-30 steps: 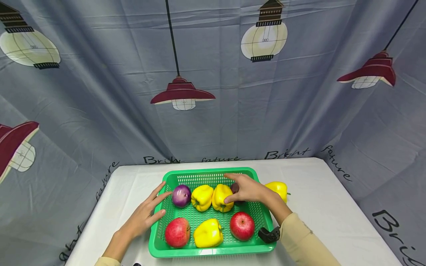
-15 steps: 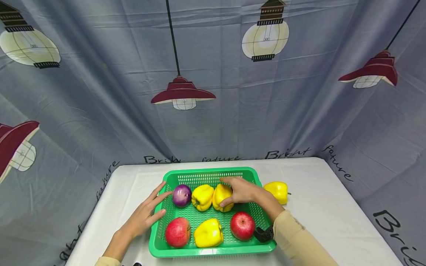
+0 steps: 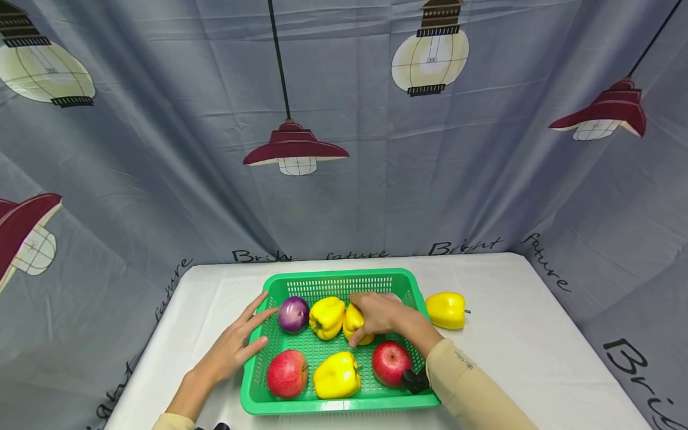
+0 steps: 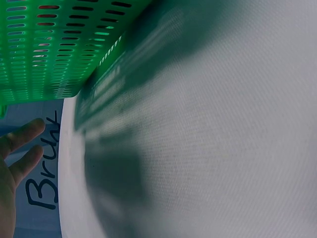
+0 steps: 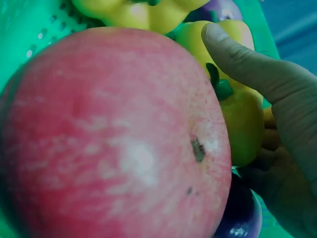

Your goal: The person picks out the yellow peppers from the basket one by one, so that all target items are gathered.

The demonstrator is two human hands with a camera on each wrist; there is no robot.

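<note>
In the head view my right hand [image 3: 378, 313] grips a yellow bell pepper [image 3: 352, 321] in the back row of a green basket [image 3: 338, 407]. The right wrist view shows my thumb over this bell pepper [image 5: 242, 116] and the fingers curled at its far side. A large red apple [image 5: 114, 134] fills the foreground there; a dark purple vegetable [image 5: 240, 213] is partly hidden below the pepper. My left hand [image 3: 228, 346], fingers spread, is at the basket's left rim, and two of its fingers [image 4: 29, 131] show in the left wrist view.
Also in the basket are a round purple vegetable [image 3: 293, 315], two more yellow bell peppers [image 3: 326, 318] and a second red apple [image 3: 287, 374]. Outside, right of the basket, another yellow bell pepper [image 3: 448, 310] lies on the white table [image 3: 516, 346]. A grey curtain [image 3: 344, 209] hangs behind.
My right hand has moved left from above the dark purple vegetable onto the yellow bell pepper and closed round it. The left hand stays at the basket's rim.
</note>
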